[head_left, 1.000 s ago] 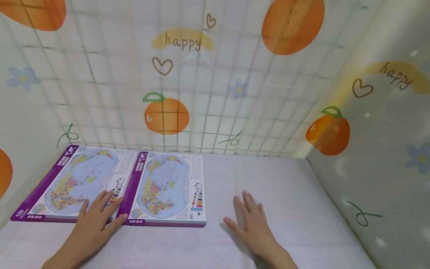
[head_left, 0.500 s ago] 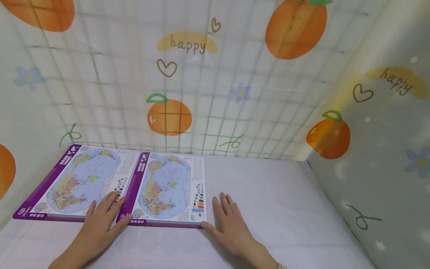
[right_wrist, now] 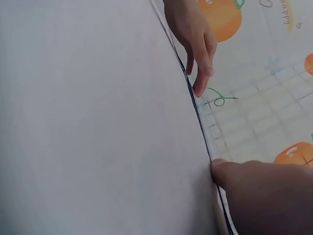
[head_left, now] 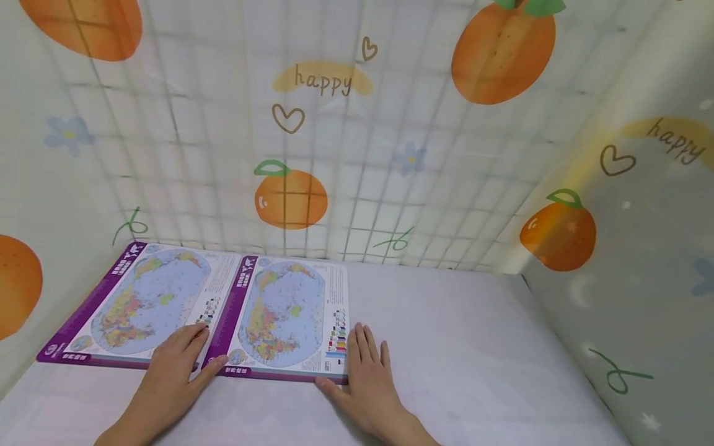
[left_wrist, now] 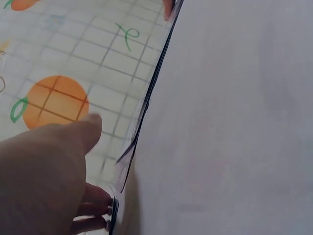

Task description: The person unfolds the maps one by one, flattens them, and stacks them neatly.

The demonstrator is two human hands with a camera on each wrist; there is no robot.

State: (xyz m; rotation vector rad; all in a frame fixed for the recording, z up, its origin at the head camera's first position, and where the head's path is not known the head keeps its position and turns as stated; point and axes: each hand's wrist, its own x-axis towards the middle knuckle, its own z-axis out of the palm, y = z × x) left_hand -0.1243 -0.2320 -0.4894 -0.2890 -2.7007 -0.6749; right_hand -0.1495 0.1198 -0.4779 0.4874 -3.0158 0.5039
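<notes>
Two flat world-map boards with purple margins lie side by side on the white table: the left map board [head_left: 128, 347] and the right map board [head_left: 281, 316]. My left hand [head_left: 181, 365] rests over the near right corner of the left board, its thumb at the right board's near left corner. Along the right board's right edge lie the straight fingers of my right hand [head_left: 369, 378], with its thumb at the near edge. In the right wrist view the right thumb [right_wrist: 222, 171] touches the boards' thin edge, and the left hand [right_wrist: 195, 39] shows farther along it.
The white table surface [head_left: 446, 347] extends to the right of the boards. Behind stands a pale curtain [head_left: 346, 148] printed with oranges, over a wire grid. Another printed curtain panel [head_left: 658, 297] borders the table's right side.
My right hand has moved left from the bare table to the right board's edge. The left hand stays at the seam, its fingers drawn in slightly. The head view has shifted a little.
</notes>
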